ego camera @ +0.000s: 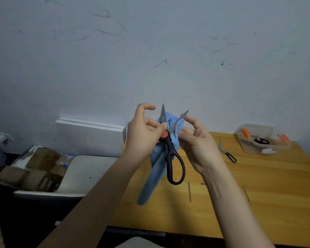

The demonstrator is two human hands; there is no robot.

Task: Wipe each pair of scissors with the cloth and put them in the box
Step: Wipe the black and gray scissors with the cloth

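Scissors [166, 145] with black handles stand tips-up at centre frame, blades spread in a V. The left grip [143, 136] pinches them at the red pivot. The right grip [199, 145] curls on the blue cloth [156, 172] bunched behind the blades, one fingertip on the right blade. Best to draw the cloth from pivot to tip along the flat, fingers off the edge. The box [244, 144] sits at right on the bench [258, 194], with small scissors [226, 152] beside it.

Black-handled scissors [174, 163] with red pivot and grey blades, light blue cloth [153, 178], yellow-brown wood-grain surface [258, 197], small scissors [228, 153] with dark teal handle, clear box [254, 150] holding orange handles [245, 134], pale grey wall [150, 51] with dark scuffs
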